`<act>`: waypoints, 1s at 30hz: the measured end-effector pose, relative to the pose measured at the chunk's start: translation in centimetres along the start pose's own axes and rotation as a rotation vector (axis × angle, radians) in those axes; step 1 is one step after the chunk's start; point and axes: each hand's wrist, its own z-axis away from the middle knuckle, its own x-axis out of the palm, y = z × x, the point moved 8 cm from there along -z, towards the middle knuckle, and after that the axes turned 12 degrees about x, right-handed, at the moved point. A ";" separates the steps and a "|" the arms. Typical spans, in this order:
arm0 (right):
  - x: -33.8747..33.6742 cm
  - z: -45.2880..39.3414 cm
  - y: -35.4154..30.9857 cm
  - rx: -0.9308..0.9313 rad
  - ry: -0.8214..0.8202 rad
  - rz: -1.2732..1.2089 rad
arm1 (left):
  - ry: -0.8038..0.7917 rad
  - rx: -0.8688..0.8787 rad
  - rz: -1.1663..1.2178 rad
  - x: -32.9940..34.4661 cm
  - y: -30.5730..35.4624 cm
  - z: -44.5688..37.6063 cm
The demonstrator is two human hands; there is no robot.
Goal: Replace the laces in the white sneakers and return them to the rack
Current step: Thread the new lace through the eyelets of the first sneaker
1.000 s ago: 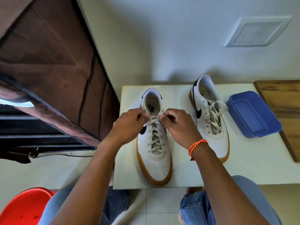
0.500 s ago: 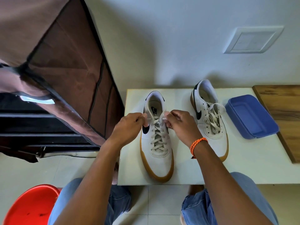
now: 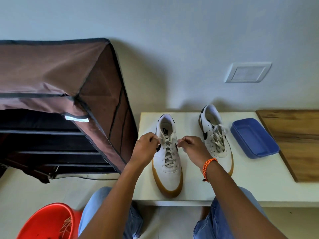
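At centre frame, on the table [image 3: 259, 190], the left hand [image 3: 145, 149] and right hand [image 3: 193, 149] are each pinching a lace [image 3: 168, 152] end over the near sneaker [image 3: 170, 175]; the other sneaker [image 3: 215, 137] is sitting right, rack [image 3: 60, 83] left.

A low white table [image 3: 250, 190] stood against the wall, and a white sneaker [image 3: 170, 171] with a tan sole sat on it near its left end, toe toward the front edge. To the right of that sneaker, closer to the wall, a second white sneaker [image 3: 217, 144] rested with its laces loose. Further right of the first sneaker lay a blue plastic tray [image 3: 255, 138], turned at an angle. Beyond the tray, a wooden board [image 3: 296, 142] covered the table's right end. The table stood on a pale tiled floor [image 3: 25, 192].
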 end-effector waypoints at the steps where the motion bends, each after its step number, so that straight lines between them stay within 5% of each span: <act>1: -0.1 0.4 -0.3 -0.004 -0.010 -0.014 | 0.009 0.007 0.025 -0.1 0.3 0.4; 17: -3.4 9.0 -10.2 -0.237 -0.146 -0.372 | 0.153 0.318 0.251 -3.7 11.1 4.2; 30: -8.0 13.2 -16.9 -0.400 -0.013 -0.568 | 0.279 0.451 0.389 -6.6 19.4 5.9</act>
